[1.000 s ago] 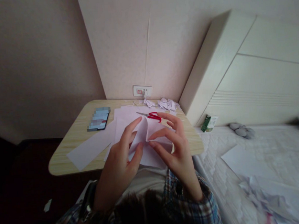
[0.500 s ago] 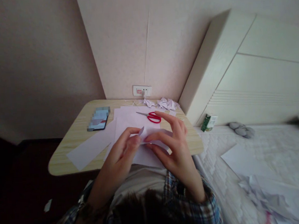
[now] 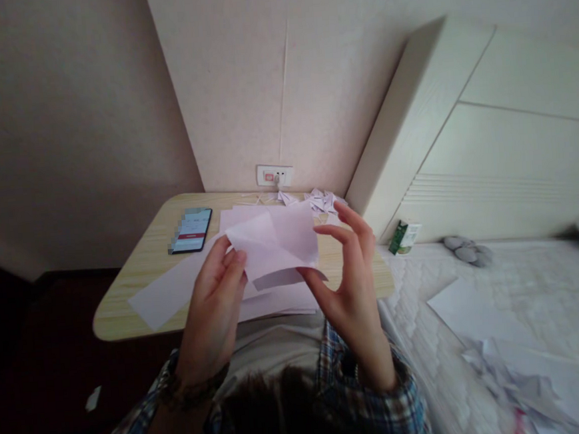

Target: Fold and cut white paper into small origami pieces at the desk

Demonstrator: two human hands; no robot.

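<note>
A folded sheet of white paper (image 3: 276,245) is lifted above the wooden table (image 3: 143,262). My left hand (image 3: 216,309) pinches its left edge between thumb and fingers. On the other side my right hand (image 3: 348,286) grips the lower right corner with the thumb, its other fingers spread upward. More white sheets (image 3: 175,289) lie flat on the table beneath. The red scissors are hidden behind the raised paper.
A phone (image 3: 191,230) lies at the table's back left. Small folded paper pieces (image 3: 323,201) sit by the wall socket (image 3: 275,175). To the right is a bed (image 3: 516,293) with loose sheets, crumpled paper (image 3: 513,380), a green carton (image 3: 404,237) and a white headboard (image 3: 463,130).
Both hands lifted the folded paper off the table and opened it out toward the camera. It now hides the scissors.
</note>
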